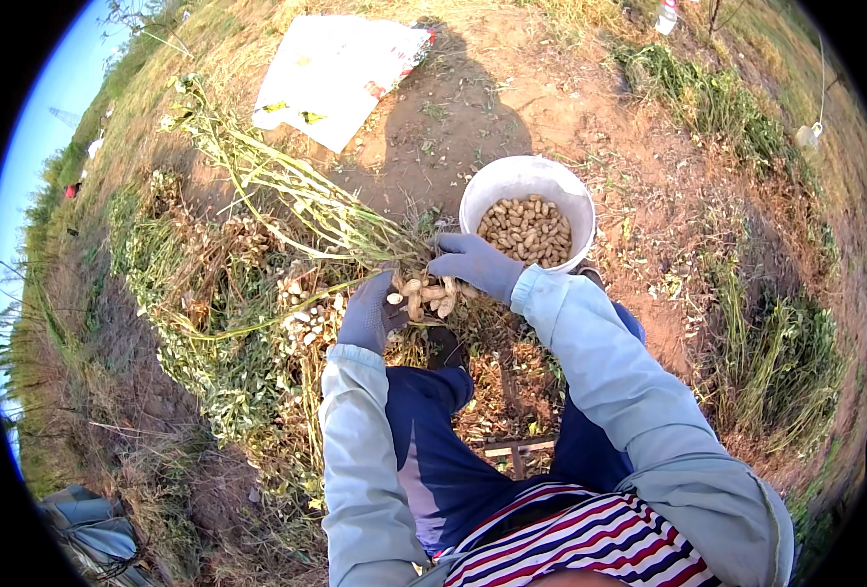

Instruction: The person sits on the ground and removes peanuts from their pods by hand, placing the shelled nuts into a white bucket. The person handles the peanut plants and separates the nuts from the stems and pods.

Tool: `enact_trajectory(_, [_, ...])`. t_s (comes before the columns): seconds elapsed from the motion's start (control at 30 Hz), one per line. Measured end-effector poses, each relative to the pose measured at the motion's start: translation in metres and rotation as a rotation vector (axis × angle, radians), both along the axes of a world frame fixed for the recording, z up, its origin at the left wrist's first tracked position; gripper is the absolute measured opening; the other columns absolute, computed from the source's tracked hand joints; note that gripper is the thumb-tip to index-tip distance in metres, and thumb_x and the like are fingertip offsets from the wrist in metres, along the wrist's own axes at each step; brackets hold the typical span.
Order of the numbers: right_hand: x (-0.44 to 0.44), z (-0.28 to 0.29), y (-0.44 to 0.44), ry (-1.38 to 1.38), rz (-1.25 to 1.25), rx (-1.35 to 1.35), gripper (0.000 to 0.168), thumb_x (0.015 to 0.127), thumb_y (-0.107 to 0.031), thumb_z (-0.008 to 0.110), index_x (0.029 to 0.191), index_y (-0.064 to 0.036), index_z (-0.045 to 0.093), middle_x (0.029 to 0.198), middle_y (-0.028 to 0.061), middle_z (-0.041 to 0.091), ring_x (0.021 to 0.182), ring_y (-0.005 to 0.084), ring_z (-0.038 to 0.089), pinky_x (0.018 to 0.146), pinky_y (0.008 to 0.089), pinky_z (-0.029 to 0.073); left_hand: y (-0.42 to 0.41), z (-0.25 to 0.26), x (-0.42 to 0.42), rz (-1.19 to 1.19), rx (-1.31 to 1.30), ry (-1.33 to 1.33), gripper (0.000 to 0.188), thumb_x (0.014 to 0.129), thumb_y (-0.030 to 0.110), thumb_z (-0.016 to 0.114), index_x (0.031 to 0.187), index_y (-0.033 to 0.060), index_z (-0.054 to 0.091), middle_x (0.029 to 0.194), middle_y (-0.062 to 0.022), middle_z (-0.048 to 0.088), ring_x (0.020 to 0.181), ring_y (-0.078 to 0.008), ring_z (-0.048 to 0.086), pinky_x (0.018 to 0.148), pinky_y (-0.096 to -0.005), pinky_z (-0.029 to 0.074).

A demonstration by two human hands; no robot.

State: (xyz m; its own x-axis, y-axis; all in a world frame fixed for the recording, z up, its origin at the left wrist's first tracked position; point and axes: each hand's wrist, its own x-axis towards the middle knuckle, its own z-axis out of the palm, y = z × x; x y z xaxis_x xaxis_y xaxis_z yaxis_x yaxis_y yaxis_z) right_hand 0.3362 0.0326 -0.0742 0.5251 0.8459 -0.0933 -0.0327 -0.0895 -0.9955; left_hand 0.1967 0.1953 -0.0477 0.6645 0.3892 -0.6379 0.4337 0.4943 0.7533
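Between my hands is an uprooted peanut plant [316, 209], its long leggy stems pointing to the upper left. A cluster of peanut pods [431, 293] hangs at its root end. My left hand [369, 314], in a grey glove, grips the root end from the left, its fingertips partly hidden by pods and stems. From the right, my gloved right hand [477, 265] holds the plant where stems meet roots, just above the pods. Close beyond that hand stands a white bucket [475, 192], partly filled with loose peanuts [527, 229].
A heap of pulled peanut plants [235, 367] lies to my left, pods showing. A white sack [331, 73] is spread on the soil ahead. More plants lie at right [778, 367] and upper right [705, 95]. A wooden frame piece [519, 446] lies between my legs.
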Motion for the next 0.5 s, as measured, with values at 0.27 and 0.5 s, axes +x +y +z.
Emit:
enact_trajectory(0.27, [0.01, 0.003, -0.01, -0.103, 0.136, 0.082, 0.036, 0.079, -0.029, 0.06, 0.088, 0.005, 0.056, 0.078, 0.0109, 0.053, 0.079, 0.0149, 0.049, 0.073, 0.0307, 0.04, -0.001, -0.008, 0.006, -0.144, -0.077, -0.472, 0.029, 0.093, 0.011, 0.046, 0.121, 0.0041, 0.045, 0.113, -0.0144, 0.057, 0.101, -0.0258, 0.059, 0.084, -0.0389, 0.052])
enact_trajectory(0.5, [0.002, 0.014, -0.006, 0.012, 0.138, 0.052, 0.038, 0.078, -0.03, 0.06, 0.095, 0.005, 0.061, 0.083, 0.0109, 0.058, 0.084, 0.0168, 0.052, 0.079, 0.0301, 0.041, -0.006, 0.008, -0.002, -0.072, -0.125, -0.446, 0.044, 0.08, 0.007, 0.061, 0.121, 0.0026, 0.045, 0.104, -0.0104, 0.059, 0.094, -0.0218, 0.06, 0.085, -0.0358, 0.051])
